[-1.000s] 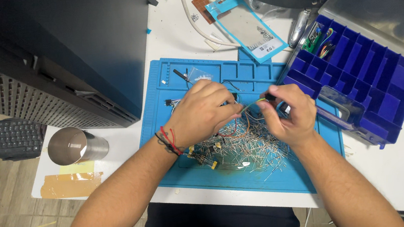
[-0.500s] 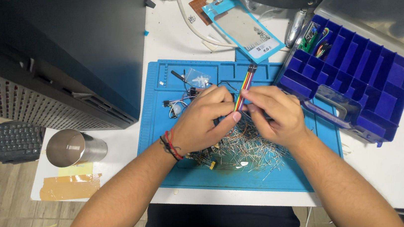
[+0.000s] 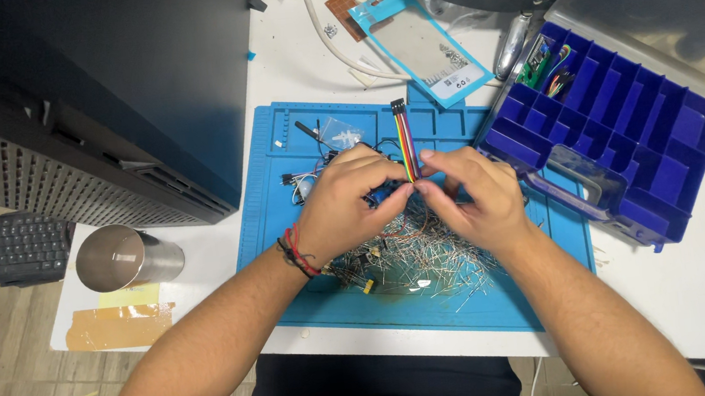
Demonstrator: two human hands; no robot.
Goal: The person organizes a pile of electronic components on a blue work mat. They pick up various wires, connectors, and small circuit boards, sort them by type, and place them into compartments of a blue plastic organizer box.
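Both hands meet over the blue mat (image 3: 468, 299) near the table's middle. The left hand (image 3: 349, 203) and right hand (image 3: 475, 198) pinch a coloured ribbon of jumper wires (image 3: 404, 140) between closed fingers, above a pile of loose wire pins (image 3: 415, 257).

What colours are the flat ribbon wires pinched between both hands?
Flat ribbon wires: yellow, red and orange stripes, black connector; head view.

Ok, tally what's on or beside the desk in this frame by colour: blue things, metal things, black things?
Blue: 3 - work mat, compartment organiser box, packet
Metal: 1 - steel cup
Black: 2 - keyboard, computer case
Total: 6
Both hands, left hand and right hand, pinch a multicoloured ribbon of jumper wires.
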